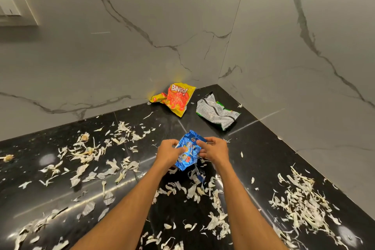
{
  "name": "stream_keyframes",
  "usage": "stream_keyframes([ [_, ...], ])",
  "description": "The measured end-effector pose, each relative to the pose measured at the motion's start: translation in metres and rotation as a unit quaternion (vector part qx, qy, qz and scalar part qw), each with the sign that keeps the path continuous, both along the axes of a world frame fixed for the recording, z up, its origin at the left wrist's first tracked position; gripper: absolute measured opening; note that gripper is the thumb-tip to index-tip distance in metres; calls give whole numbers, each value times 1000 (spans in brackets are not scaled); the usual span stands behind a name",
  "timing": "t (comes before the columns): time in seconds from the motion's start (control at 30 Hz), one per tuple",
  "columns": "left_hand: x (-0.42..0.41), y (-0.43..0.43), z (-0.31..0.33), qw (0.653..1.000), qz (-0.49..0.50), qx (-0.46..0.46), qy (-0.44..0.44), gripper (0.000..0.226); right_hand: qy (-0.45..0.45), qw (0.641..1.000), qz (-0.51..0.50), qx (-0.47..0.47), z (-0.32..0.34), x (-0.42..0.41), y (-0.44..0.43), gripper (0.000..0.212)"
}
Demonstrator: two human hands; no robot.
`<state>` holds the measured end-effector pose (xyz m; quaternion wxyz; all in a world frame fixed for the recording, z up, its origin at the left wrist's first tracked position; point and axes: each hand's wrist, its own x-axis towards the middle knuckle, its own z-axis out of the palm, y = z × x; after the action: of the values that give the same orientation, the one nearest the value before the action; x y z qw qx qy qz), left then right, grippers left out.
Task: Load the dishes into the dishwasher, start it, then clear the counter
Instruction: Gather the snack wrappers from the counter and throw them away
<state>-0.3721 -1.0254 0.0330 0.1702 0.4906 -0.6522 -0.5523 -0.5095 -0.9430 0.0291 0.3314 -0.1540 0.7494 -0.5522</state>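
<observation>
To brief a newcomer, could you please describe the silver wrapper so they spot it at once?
Look to the far corner of the black counter, where two marble walls meet. The silver wrapper is the right-hand of two there: green-edged, small black print, unlike the yellow-and-red Bingo packet.

Bare forearms [129, 205], bare left hand [168, 153] and right hand [215, 151].

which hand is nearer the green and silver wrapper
Right. The right hand is in front of the green and silver wrapper, slightly to its left; the left hand, across the blue wrapper both hands hold, is farther left.
</observation>
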Motion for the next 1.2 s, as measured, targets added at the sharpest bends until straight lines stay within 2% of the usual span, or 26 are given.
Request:
stream_keyframes([
  [0.17,-13,-21,1,1000,1,14,15,4,33,993,-114,14,-3,-21,-7,16],
  [0.37,-31,-34,-4,1000,9,18,17,6,20,976,-209,60,-11,-53,-15,31],
  [0.53,-46,-42,-9,1000,2,20,11,8,-33,965,-259,28,-9,-79,-28,35],
  [0.67,-51,-50,-13,1000,4,24,9,10,-90,955,-283,-12,-8,-90,-39,47],
  [0.87,-56,-61,-22,1000,14,20,11,12,-163,935,-308,-56,-10,-99,-51,39],
  [1.0,-56,-66,-22,999,23,23,18,27,-210,926,-303,-86,-6,-86,-51,18],
  [1.13,-55,-67,-20,997,31,42,59,55,-255,911,-301,-120,-3,-64,-47,24],
  [1.2,-52,-65,-17,996,32,47,71,60,-268,905,-303,-130,-4,-54,-43,30],
])
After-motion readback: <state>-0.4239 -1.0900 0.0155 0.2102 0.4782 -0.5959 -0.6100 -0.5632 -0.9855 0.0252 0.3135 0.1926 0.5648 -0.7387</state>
